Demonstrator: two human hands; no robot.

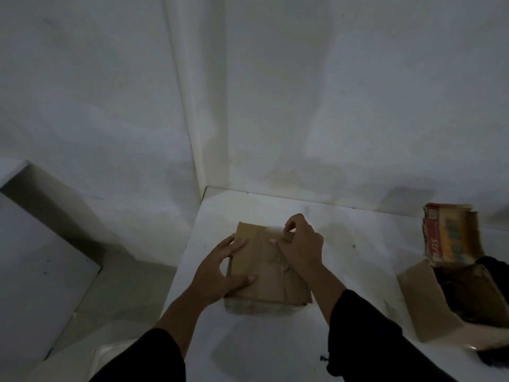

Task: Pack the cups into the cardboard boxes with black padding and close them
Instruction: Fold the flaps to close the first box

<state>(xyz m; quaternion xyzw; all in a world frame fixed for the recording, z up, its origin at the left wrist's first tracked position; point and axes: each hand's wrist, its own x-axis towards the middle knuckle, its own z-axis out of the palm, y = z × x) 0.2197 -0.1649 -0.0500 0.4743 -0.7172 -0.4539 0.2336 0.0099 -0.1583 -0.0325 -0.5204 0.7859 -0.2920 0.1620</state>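
**One box nearly closed, a second still open at the right edge**

You are at the closing stage on the cardboard box [264, 271] that sits in the lower middle of the frame, on the white tabletop [358, 244]. Its flaps are folded down across the top, so nothing of what is inside shows; whether a cup and black padding are already in there cannot be told from this view. Your left hand [220, 274] lies spread and flat on the left part of the lid, fingers extended and the thumb pressing near the middle seam, gripping nothing and simply holding the flap down. Your right hand [301, 244] is at the far right of the lid, fingers curled and pinching a small flap or tab [287, 235] at the upper edge of the box. By the look of it, that tab has yet to be tucked or pressed home before this box counts as shut.

At the lower right of the frame a second open box [429, 307] stands with its flaps up and dark material [468, 293] inside, likely the padding. A printed red and yellow carton [449, 235] stands just above it. No cup is plainly visible anywhere in the dim light. Judging from this, the second box remains to be filled or closed.
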